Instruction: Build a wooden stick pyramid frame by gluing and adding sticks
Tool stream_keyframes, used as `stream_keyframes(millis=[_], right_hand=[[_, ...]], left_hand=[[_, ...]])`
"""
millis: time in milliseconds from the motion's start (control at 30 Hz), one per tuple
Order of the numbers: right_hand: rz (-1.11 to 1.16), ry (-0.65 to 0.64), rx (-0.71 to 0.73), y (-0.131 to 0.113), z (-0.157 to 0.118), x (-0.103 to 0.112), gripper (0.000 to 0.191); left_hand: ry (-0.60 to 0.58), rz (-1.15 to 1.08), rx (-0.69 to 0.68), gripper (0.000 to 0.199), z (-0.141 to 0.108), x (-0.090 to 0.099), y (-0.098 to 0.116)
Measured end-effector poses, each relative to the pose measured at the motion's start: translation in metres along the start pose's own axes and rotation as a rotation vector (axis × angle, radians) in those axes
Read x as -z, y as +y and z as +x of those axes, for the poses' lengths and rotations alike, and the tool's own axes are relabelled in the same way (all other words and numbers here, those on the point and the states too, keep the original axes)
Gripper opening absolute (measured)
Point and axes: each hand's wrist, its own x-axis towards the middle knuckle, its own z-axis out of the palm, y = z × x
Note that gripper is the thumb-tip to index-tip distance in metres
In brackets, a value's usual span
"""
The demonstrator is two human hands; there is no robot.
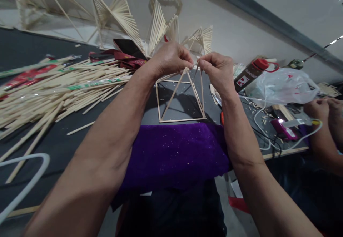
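Stick frame (174, 94) on dark table (146, 112), just past purple cloth (177, 151) at near edge. Base outline down, several sticks raised on it, some leaning, one nr upright at R.

L hand (173, 56): fingertips drawn together at frame's peak; whether on a stick end or a small bit, can't tell. R hand (218, 70): thumb + finger pinching thin strip (196, 72) close beside L fingertips; material unclear.

Progress (est.): skeleton mostly up, top joint prob. in hand. Stick models (115, 11) along wall carry close rows of sticks; frame has none, so if same pattern, rows all left to do. Loose sticks (75, 94) in plenty at L, some w/ wrappers.

Edges/room: front side of frame runs nr cloth, little gap. L: bare strip of table btwn frame and heap, best open room. Back: models crowd in behind hands. R: bottle (249, 74) just beyond R wrist, then plastic bag (288, 87) and white cable (257, 117); tight for swinging R elbow out. Co-worker's hands (318, 110) well apart, far R.
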Motion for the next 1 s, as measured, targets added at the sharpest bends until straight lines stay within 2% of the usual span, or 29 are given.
stream_keyframes(millis=[433,733,1000], right_hand=[[0.031,-0.011,0.009,-0.0005,-0.0002,0.0008,0.016],[0.028,-0.017,-0.037,0.0,-0.0007,0.0006,0.018],[0.06,-0.019,-0.013,0.0088,-0.0005,-0.0006,0.021]], left_hand=[[0.014,0.062,-0.056,0.007,0.0,-0.0007,0.0003],[0.028,0.103,-0.077,0.01,-0.0003,-0.0013,0.0009],[0.025,0.112,-0.059,0.012,0.0005,-0.0021,-0.0012]])
